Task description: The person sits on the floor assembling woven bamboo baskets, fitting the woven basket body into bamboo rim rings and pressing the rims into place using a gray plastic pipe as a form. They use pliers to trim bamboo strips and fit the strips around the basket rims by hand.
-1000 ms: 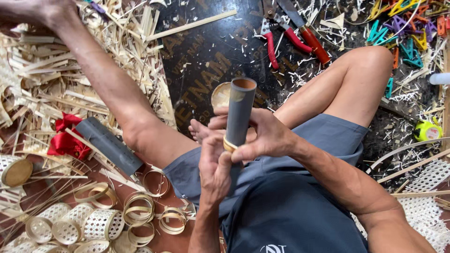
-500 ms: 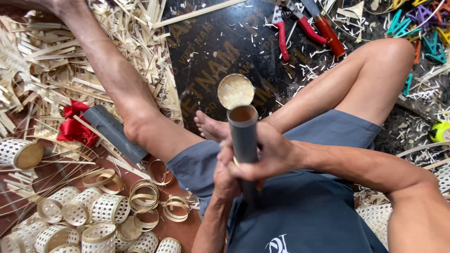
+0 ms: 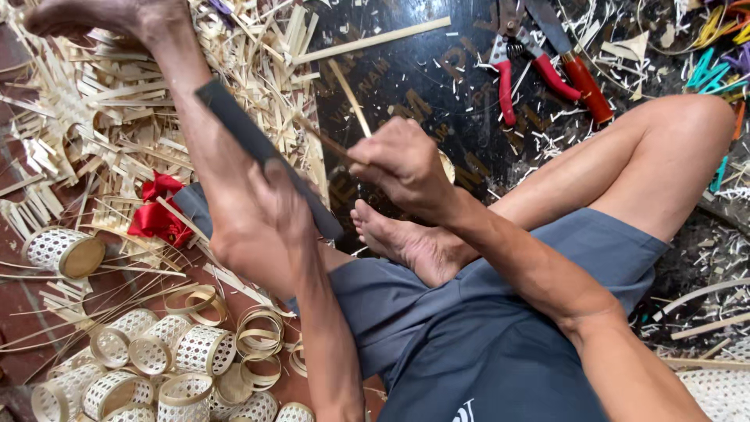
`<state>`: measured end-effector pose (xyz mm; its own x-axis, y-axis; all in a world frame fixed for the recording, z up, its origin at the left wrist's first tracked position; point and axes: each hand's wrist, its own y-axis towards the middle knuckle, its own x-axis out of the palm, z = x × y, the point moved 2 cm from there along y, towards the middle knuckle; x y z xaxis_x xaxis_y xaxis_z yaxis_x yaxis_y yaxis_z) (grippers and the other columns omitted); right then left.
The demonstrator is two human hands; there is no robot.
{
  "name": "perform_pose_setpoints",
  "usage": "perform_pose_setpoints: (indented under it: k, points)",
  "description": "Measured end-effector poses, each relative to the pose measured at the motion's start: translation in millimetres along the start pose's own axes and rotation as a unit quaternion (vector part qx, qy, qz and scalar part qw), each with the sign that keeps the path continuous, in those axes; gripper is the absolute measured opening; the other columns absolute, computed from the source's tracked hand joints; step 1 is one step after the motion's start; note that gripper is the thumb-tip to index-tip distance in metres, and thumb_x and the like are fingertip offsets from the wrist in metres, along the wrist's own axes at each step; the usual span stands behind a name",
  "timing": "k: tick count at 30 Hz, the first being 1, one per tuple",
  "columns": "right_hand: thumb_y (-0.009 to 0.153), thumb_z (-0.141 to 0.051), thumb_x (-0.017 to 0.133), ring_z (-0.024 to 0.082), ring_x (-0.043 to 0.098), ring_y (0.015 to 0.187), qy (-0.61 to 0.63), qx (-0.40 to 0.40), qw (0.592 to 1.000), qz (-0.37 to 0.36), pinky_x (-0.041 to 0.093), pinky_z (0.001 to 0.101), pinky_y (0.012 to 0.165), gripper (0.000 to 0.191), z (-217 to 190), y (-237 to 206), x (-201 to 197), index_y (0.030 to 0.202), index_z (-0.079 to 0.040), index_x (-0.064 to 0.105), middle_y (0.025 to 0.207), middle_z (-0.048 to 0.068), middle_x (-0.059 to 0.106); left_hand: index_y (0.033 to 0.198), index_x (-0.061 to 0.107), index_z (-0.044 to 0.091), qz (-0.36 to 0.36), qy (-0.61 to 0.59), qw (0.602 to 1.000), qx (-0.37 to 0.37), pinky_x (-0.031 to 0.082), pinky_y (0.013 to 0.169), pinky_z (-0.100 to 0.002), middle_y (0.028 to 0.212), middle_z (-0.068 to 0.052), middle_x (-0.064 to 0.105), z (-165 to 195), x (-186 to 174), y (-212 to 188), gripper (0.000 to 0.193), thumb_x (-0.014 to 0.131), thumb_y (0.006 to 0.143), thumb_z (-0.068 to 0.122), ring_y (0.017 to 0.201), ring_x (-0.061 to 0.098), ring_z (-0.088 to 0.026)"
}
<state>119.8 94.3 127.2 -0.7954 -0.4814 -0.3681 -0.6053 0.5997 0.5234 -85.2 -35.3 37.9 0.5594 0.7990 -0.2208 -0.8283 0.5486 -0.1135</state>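
Above the crossed legs, the left hand (image 3: 269, 207) was closed around a dark flat blade (image 3: 262, 152) that slanted up to the left. Just beside it, the right hand (image 3: 402, 164) pinched a thin bamboo strip (image 3: 328, 143) against the blade's edge. Woven bamboo cups (image 3: 168, 352) and bamboo rings (image 3: 258, 332) lay on the floor (image 3: 19, 305) at lower left, red-handled pruning shears (image 3: 539, 70) well apart above.

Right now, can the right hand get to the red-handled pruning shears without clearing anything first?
Probably not freely: the right hand is closed on a thin bamboo strip. The red-handled pruning shears lie uncovered on the dark mat beyond it, so the path looks open, but the hand is occupied.
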Motion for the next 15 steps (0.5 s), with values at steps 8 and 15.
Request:
perform_pose_setpoints:
  k: [8, 15]
  points:
    - [0.093, -0.014, 0.081, 0.026, 0.064, 0.078, 0.033, 0.005, 0.999, 0.023, 0.048, 0.0401, 0.073, 0.016, 27.7, -20.5, -2.0, 0.105, -0.008, 0.072, 0.09, 0.006, 0.07, 0.134, 0.059, -0.003, 0.084, 0.329, 0.917, 0.21, 0.047, 0.091, -0.045, 0.111, -0.023, 0.067, 23.8, 40.5, 28.2, 0.041, 0.063, 0.103, 0.024, 0.104, 0.063, -0.039]
    - [0.091, -0.022, 0.076, 0.029, 0.064, 0.077, 0.022, -0.077, 0.994, -0.075, 0.047, 0.0445, 0.066, 0.018, 19.0, -35.0, -25.6, 0.097, -0.008, 0.067, 0.088, 0.008, 0.067, 0.13, 0.063, -0.008, -0.154, -0.33, 0.93, 0.059, 0.055, 0.093, -0.035, 0.105, -0.014, 0.07, 94.7, 67.5, -103.4, 0.027, 0.06, 0.112, 0.012, 0.097, 0.065, -0.022]
